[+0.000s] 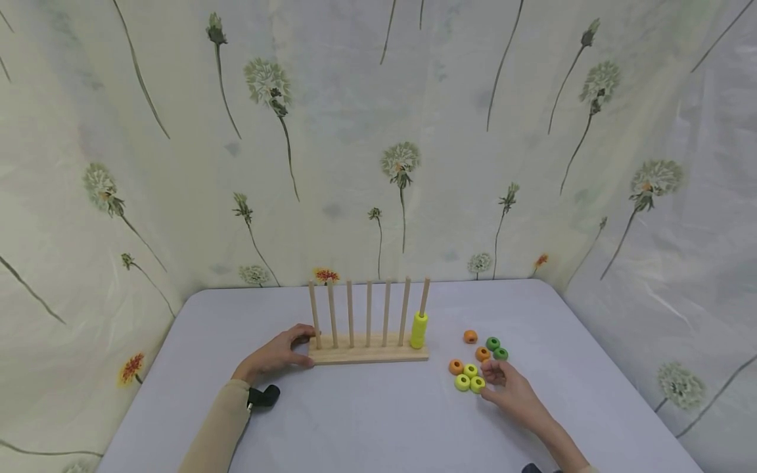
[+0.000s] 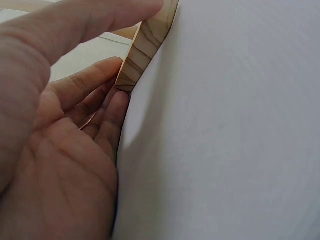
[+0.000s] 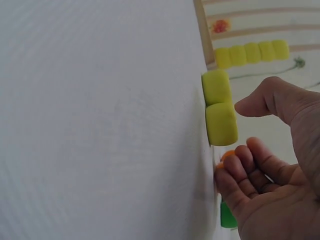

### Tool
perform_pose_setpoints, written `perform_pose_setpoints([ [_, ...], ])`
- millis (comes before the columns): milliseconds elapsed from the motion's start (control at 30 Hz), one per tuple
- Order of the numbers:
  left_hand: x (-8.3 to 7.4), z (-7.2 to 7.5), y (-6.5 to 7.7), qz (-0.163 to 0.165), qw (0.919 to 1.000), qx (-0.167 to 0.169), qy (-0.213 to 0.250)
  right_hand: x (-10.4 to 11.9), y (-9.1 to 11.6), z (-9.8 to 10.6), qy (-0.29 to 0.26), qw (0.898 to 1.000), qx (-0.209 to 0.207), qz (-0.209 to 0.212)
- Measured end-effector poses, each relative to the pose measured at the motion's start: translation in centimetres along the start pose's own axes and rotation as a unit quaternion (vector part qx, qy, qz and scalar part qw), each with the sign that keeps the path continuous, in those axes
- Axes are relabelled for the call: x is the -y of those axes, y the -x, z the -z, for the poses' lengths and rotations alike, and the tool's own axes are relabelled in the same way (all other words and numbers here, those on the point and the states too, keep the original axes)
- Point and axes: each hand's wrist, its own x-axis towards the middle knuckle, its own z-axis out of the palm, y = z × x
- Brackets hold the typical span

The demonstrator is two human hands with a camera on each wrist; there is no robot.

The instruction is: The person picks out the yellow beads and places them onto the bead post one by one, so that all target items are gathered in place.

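A wooden peg stand (image 1: 369, 355) has several upright pegs, and a stack of yellow beads (image 1: 418, 330) fills the lower part of its rightmost one. At the stand's left end my left hand (image 1: 280, 351) grips the base, with the thumb on one side and the fingers on another; the left wrist view shows the end of the base (image 2: 142, 55) between them. My right hand (image 1: 513, 394) is beside three loose yellow beads (image 1: 462, 382). Its thumb lies close to one yellow bead (image 3: 221, 124), the fingers stand apart from the thumb, and nothing is held.
Orange beads (image 1: 470, 336) and two green beads (image 1: 493, 343) lie loose behind the right hand, one orange bead partly hidden by its fingers. Everything stands on a white-covered table (image 1: 367, 420). A flower-patterned curtain (image 1: 343, 164) rises around the table's back and sides.
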Motion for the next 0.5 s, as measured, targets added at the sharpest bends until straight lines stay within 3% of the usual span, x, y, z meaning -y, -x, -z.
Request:
perform_pose_setpoints([
  [500,-0.11,-0.04,0.1,0.004,0.9999,-0.004,0.01,0.19,-0.23,-0.1,-0.011,0.999,0.012,0.03],
])
